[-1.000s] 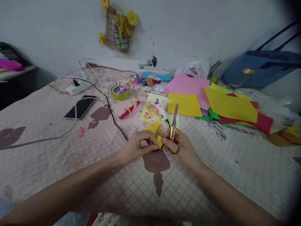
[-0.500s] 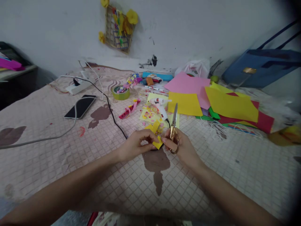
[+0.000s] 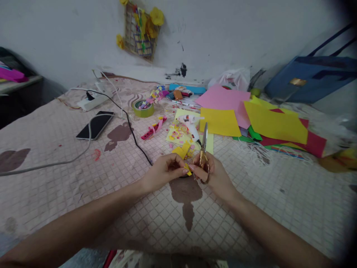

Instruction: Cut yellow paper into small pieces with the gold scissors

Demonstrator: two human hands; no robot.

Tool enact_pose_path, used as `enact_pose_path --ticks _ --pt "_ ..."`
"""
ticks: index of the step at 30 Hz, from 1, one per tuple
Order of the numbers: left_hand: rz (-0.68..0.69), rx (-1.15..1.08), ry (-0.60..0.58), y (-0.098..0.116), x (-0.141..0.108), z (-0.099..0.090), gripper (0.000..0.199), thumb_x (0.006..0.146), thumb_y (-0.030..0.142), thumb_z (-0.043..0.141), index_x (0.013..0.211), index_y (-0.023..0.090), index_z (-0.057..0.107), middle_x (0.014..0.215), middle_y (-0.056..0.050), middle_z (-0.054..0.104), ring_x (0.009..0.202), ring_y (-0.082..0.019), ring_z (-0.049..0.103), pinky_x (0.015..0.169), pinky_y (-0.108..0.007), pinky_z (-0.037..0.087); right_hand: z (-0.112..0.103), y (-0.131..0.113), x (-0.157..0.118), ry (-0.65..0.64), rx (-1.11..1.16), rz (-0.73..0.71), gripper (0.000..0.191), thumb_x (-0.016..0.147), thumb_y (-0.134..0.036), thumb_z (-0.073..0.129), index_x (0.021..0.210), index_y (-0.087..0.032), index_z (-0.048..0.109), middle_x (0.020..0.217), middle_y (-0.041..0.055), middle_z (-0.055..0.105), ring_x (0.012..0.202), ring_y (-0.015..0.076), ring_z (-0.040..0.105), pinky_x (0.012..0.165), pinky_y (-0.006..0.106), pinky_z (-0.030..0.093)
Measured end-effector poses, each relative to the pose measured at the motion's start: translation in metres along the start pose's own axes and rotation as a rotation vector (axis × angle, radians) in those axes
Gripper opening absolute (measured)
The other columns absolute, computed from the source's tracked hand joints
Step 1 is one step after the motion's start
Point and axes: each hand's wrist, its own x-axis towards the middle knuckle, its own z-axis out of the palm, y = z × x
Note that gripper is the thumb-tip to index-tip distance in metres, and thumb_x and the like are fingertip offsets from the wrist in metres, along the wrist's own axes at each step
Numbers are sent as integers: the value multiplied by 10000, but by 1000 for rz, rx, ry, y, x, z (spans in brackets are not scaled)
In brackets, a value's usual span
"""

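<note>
My left hand pinches a small piece of yellow paper between thumb and fingers. My right hand holds gold-handled scissors, blades pointing up and away from me, while its thumb and fingertip meet the right side of the same yellow piece. Just beyond the hands lie yellow paper strips on a pale yellow sheet scattered with small paper bits. A white glue gun rests on that sheet, its black cord running down behind my right hand.
Yellow paper, pink paper and white string lie to the right. A roll of tape and a pink decorated strip sit left of the glue gun. Farther left are a phone, a power strip and cables.
The yellow piece has turned or folded between my fingers and now shows less of its face. My fingertips are closer together, and the scissors have shifted slightly left.
</note>
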Motion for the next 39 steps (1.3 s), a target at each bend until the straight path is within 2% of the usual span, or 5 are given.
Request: enact_pose_path --ticks 9,18,24,29,39 --pt "-34 -107 47 1 1 3 268 723 279 663 892 121 528 800 -25 601 709 -101 570 664 -232 451 1 0 0 -30 44 20 150 743 -284 610 752 -203 483 601 -49 488 483 93 458 452 221 385" --pt "-27 -168 59 -1 0 3 230 743 275 643 871 120 534 814 -25 587 725 -102 576 681 -236 467 1 0 0 -27 7 12 184 714 -259 652 739 -195 481 618 -51 484 503 88 461 460 208 376" --pt "-13 -57 64 1 0 1 277 713 264 672 865 141 477 797 -20 577 727 -119 563 661 -254 454 0 3 1 38 37 7 146 742 -236 607 794 -200 476 636 -50 506 498 88 465 456 209 367" --pt "51 77 107 1 -1 1 211 750 277 631 847 143 499 818 -24 565 744 -120 549 668 -248 444 0 2 1 38 47 10 146 729 -212 609 778 -198 471 643 -51 499 504 85 458 467 209 384" --pt "-4 -83 88 2 0 1 201 732 249 647 827 116 530 786 -28 581 722 -116 565 696 -262 459 -1 5 1 13 33 35 142 743 -256 595 788 -202 472 595 -54 499 478 97 470 444 216 353"
